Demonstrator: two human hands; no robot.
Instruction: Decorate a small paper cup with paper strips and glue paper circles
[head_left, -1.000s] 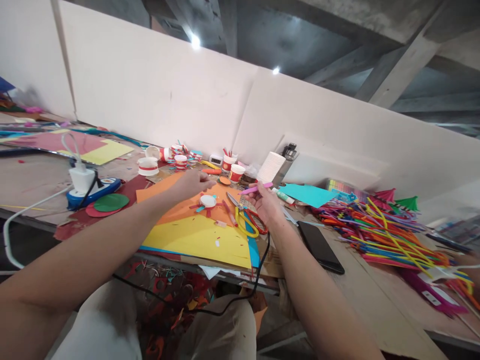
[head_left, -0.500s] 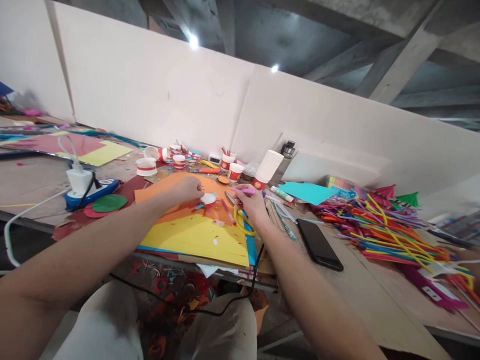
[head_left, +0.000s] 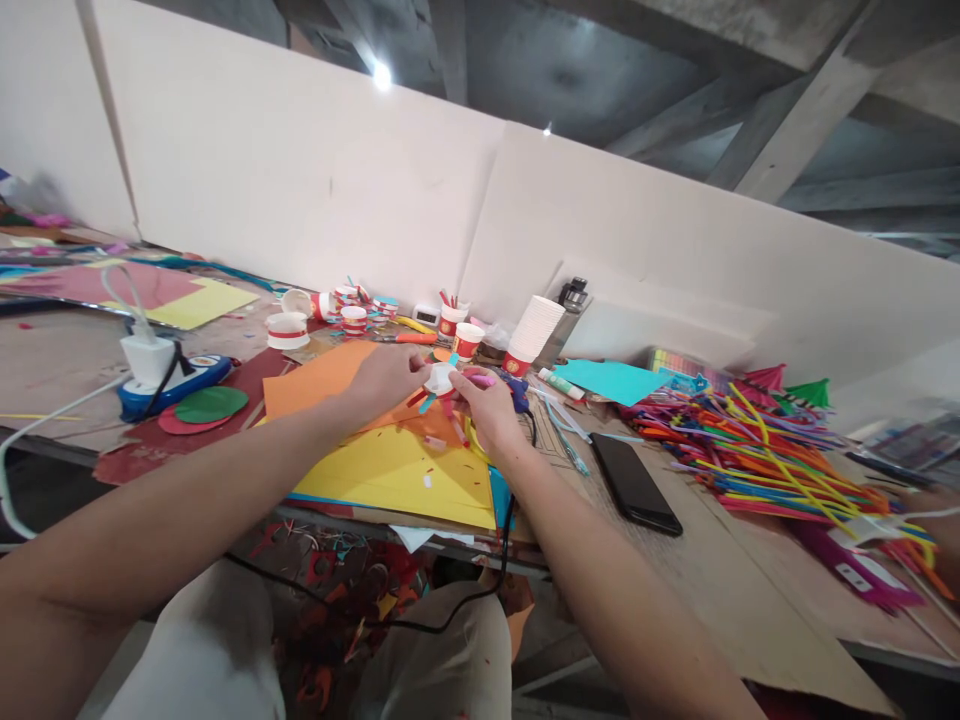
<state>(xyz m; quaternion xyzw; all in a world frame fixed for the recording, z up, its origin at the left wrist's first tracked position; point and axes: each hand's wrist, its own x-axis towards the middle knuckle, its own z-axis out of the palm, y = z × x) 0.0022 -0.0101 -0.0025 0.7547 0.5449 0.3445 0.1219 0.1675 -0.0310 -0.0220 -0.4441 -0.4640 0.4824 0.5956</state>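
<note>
My left hand [head_left: 386, 380] pinches a small white paper-cup piece [head_left: 438, 379] with red and blue paper strips hanging from it, lifted above the orange paper [head_left: 319, 372]. My right hand [head_left: 487, 412] is closed round a pink pen [head_left: 480, 380], its tip at the cup piece. Both hands meet over the yellow paper sheet [head_left: 390, 472]. Yellow-handled scissors [head_left: 472, 437] lie partly hidden under my right hand.
A black phone [head_left: 635, 484] lies right of my hands. A big heap of coloured pipe cleaners [head_left: 765, 455] fills the right side. A stack of white cups [head_left: 535, 334], small red-white cups [head_left: 352, 316] and a white charger on a blue power strip [head_left: 161, 372] stand behind and left.
My left hand has picked the white cup piece up off the orange paper and raised it rightward. My right hand with the pink pen has moved left to meet it.
</note>
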